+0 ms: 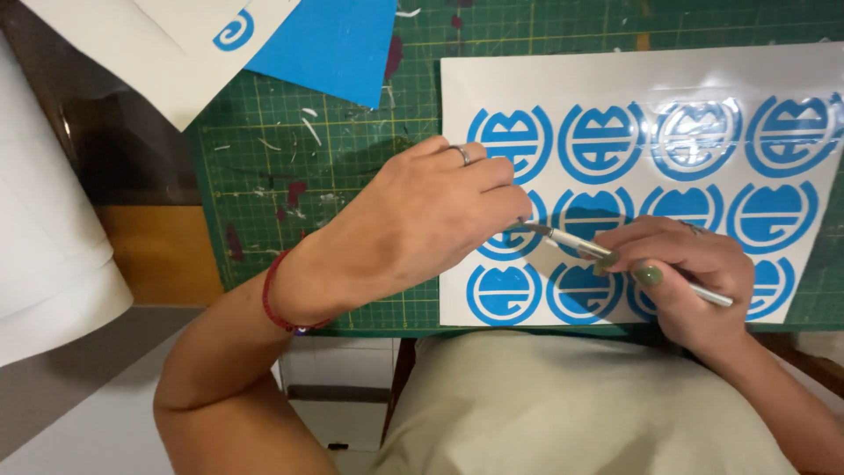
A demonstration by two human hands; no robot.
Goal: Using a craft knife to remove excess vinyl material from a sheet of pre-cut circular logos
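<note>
Green mat point(290, 158), right hand point(694, 273) gripping knife point(576, 244)

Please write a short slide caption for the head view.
Right hand holds a craft knife over a blue sticker sheet; left hand steadies it.

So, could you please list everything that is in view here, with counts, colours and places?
sticker sheet: one, white with twelve round blue emblems in three rows, on the mat at right
cutting mat: one, green with a grid, strewn with small scraps, under the sheet
blue sheet: one, blue, top edge, partly under white sheets
white sheets: at least two, one with a blue swirl, top left
craft knife: one, silver, tip at the middle row of emblems
bracelet: one, red, on the left wrist
ring: one, silver, on a left finger
left hand: fingertips on the sheet by the knife tip
right hand: green nails, holds the craft knife
</note>
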